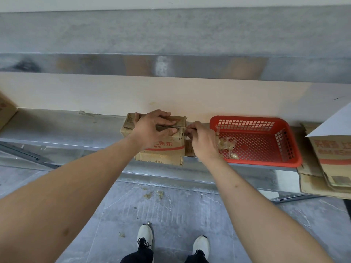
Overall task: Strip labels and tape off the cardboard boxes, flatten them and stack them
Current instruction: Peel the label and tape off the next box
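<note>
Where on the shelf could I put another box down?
The long bare stretch of shelf between the left-edge box and the box the hands work on. Right of that it is crowded: red basket, then flattened cardboard.

Worn brown cardboard box (pixel 161 147), red print, upright mid-frame; tape strip (pixel 180 128) apparently lifting at top; flattened boxes (pixel 322 168) stacked far right.
</note>
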### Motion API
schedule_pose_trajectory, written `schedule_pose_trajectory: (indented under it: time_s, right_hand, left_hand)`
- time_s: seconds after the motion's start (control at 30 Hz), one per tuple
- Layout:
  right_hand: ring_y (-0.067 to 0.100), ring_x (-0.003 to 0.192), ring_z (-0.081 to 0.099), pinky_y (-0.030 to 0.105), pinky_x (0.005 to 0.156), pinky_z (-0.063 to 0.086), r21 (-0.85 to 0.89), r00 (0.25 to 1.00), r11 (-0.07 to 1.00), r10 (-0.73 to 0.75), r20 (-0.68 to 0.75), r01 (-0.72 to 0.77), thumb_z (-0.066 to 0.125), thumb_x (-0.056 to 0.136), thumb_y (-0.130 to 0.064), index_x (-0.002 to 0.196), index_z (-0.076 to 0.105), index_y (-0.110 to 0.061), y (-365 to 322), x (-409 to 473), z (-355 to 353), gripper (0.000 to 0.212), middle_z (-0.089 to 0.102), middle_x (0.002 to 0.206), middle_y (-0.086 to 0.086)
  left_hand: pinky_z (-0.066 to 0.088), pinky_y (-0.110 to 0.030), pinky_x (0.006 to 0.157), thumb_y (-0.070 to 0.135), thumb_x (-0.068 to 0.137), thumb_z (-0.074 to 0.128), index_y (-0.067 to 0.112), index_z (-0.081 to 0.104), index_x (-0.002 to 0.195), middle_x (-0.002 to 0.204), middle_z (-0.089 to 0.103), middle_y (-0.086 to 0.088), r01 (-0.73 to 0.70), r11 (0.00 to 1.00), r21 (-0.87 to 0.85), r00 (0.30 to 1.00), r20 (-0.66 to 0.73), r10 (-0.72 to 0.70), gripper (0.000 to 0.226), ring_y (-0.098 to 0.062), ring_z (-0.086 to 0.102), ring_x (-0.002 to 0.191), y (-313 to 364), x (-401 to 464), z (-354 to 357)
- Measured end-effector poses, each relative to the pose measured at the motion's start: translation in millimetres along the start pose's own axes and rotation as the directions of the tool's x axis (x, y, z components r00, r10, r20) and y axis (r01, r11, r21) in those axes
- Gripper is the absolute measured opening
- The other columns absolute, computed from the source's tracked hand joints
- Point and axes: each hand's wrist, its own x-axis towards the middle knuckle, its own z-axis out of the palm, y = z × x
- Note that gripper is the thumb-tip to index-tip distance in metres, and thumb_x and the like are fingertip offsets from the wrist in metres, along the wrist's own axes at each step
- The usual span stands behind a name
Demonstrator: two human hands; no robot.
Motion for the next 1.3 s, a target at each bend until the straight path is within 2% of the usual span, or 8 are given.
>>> schedule_pose_trajectory:
  time_s: [0.13,0.3,0.5,0.63,0.73,0.87,1.13,1.3]
  right_hand:
    - [0.027,0.092,0.072,0.043,0.078,0.060,-0.039,0.988,0.996,-0.078,0.136,0.084,0.049,0.097,0.001,0.105,0.066,-0.008,3.4,11.4,-10.9,0.020,0.075,0.100,0.008]
    - [0.029,0.090,0.069,0.046,0.074,0.057,-0.171,0.955,0.962,-0.170,0.244,0.215,0.050,0.095,0.003,0.107,0.061,-0.016,8.9,16.9,-17.6,0.024,0.071,0.102,0.007]
    - [0.008,0.089,0.074,0.043,0.088,0.061,0.294,0.972,0.950,0.031,0.234,-0.101,0.054,0.101,-0.001,0.095,0.068,-0.019,8.3,10.0,-19.3,0.025,0.075,0.095,-0.006]
    - [-0.001,0.096,0.068,0.034,0.095,0.056,0.344,0.970,0.929,0.051,0.238,-0.133,0.059,0.102,-0.008,0.099,0.069,-0.024,9.4,0.2,-18.2,0.020,0.072,0.099,-0.015]
    - [-0.002,0.096,0.066,0.026,0.089,0.054,0.322,0.976,0.936,0.076,0.206,-0.141,0.069,0.095,-0.008,0.102,0.067,-0.024,6.0,-3.4,-14.9,0.017,0.070,0.097,-0.016]
    - [-0.001,0.083,0.063,0.017,0.083,0.053,0.238,0.997,0.968,0.063,0.048,-0.072,0.063,0.093,0.000,0.103,0.074,-0.016,0.1,-5.2,-4.9,0.022,0.072,0.092,-0.011]
    - [0.033,0.096,0.066,0.035,0.074,0.050,-0.008,0.978,0.984,-0.176,0.108,0.178,0.057,0.098,-0.007,0.114,0.071,-0.012,9.6,-2.8,-8.1,0.021,0.067,0.111,0.009]
    - [0.029,0.090,0.064,0.045,0.074,0.055,-0.122,0.930,0.943,-0.274,0.246,0.310,0.059,0.093,0.002,0.113,0.072,-0.015,9.5,20.4,-34.8,0.029,0.061,0.104,0.004]
  left_hand:
    - [0.027,-0.053,0.120,0.095,0.063,0.056,0.058,0.070,0.108,0.133,0.056,0.033,0.000,1.000,-0.016,1.000,-0.008,0.000,0.059,0.008,0.049,0.128,-2.4,-1.4,-0.2]
    - [0.020,-0.056,0.122,0.096,0.062,0.053,0.068,0.060,0.107,0.136,0.055,0.033,0.010,1.000,0.029,1.000,0.027,-0.011,0.053,0.014,0.037,0.133,1.9,-4.1,-3.6]
    - [0.019,-0.053,0.123,0.092,0.061,0.058,0.067,0.065,0.102,0.130,0.056,0.036,0.033,0.999,0.005,0.999,0.024,-0.034,0.049,0.020,0.036,0.129,2.3,-1.1,-3.2]
    - [0.024,-0.054,0.121,0.096,0.060,0.061,0.055,0.072,0.106,0.131,0.057,0.032,0.046,0.999,-0.005,0.999,-0.014,-0.047,0.063,0.007,0.045,0.132,5.3,-3.3,-0.8]
    - [0.014,-0.055,0.120,0.094,0.063,0.062,0.045,0.059,0.134,0.134,0.056,0.022,0.028,0.970,0.240,0.999,-0.023,-0.023,0.086,-0.005,0.043,0.136,25.0,-10.9,-1.8]
    - [0.004,-0.063,0.122,0.098,0.064,0.051,0.043,0.025,0.156,0.155,0.039,0.013,-0.004,0.874,0.486,0.998,0.054,-0.026,0.110,-0.025,0.016,0.156,39.7,-13.0,7.4]
    - [0.012,-0.060,0.123,0.073,0.076,0.058,0.040,0.046,0.147,0.143,0.047,0.010,0.061,0.910,0.411,0.993,-0.117,-0.014,0.079,-0.032,0.017,0.155,37.7,-16.3,31.5]
    - [0.013,-0.053,0.124,0.072,0.071,0.051,0.044,0.050,0.144,0.139,0.050,0.014,0.067,0.915,0.399,0.991,-0.131,-0.016,0.079,-0.028,0.020,0.155,36.8,-15.0,31.1]
